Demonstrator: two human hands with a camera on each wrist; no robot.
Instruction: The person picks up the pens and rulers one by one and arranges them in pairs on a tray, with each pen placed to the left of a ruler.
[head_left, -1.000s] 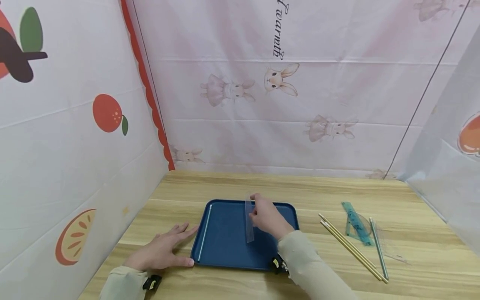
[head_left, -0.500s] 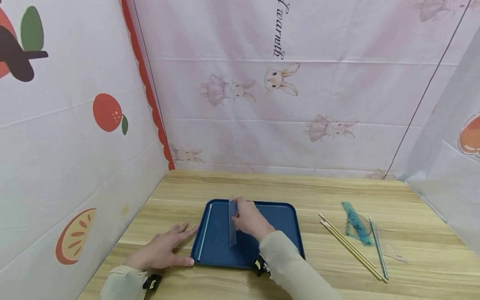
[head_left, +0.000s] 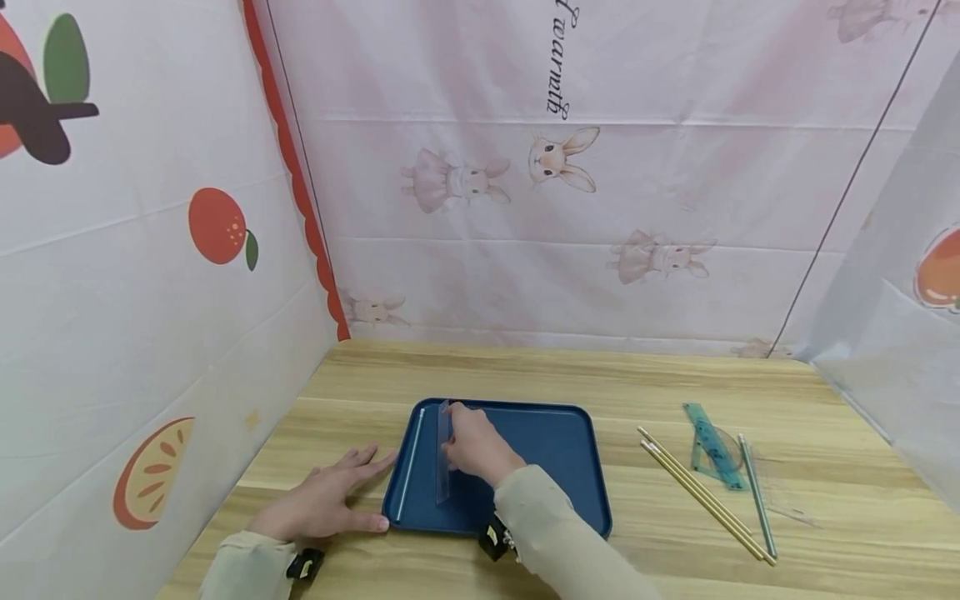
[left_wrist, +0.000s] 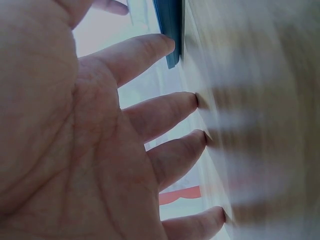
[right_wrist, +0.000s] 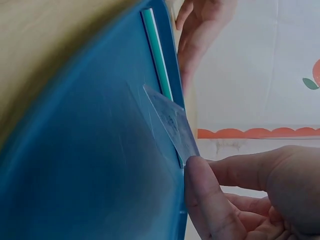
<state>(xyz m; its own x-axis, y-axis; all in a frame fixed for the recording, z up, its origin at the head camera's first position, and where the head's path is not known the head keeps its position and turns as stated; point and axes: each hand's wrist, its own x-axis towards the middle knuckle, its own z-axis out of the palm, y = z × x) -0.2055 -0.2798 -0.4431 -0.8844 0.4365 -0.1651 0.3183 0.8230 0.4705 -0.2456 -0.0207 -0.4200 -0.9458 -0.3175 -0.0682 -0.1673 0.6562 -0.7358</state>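
Note:
A clear ruler (head_left: 442,475) is pinched between the thumb and fingers of my right hand (head_left: 480,443), over the left part of a blue tray (head_left: 540,450). In the right wrist view the ruler (right_wrist: 172,120) tilts above the tray floor. A green pencil (head_left: 409,467) lies along the tray's left side, just left of the ruler. My left hand (head_left: 326,498) rests on the table with fingers spread, thumb and index finger at the tray's left edge. The left wrist view shows its straight fingers (left_wrist: 165,112) touching the wood beside the tray (left_wrist: 169,30).
Right of the tray lie gold pencils (head_left: 701,498), another green pencil (head_left: 759,497), a teal ruler (head_left: 712,446) over other drawing tools, and a faint clear set square (head_left: 783,496). Printed cloth walls (head_left: 480,292) border the table (head_left: 630,375) at the back and sides.
My right hand has carried the clear ruler leftward across the tray, from its middle toward the green pencil. The left hand has stayed in place.

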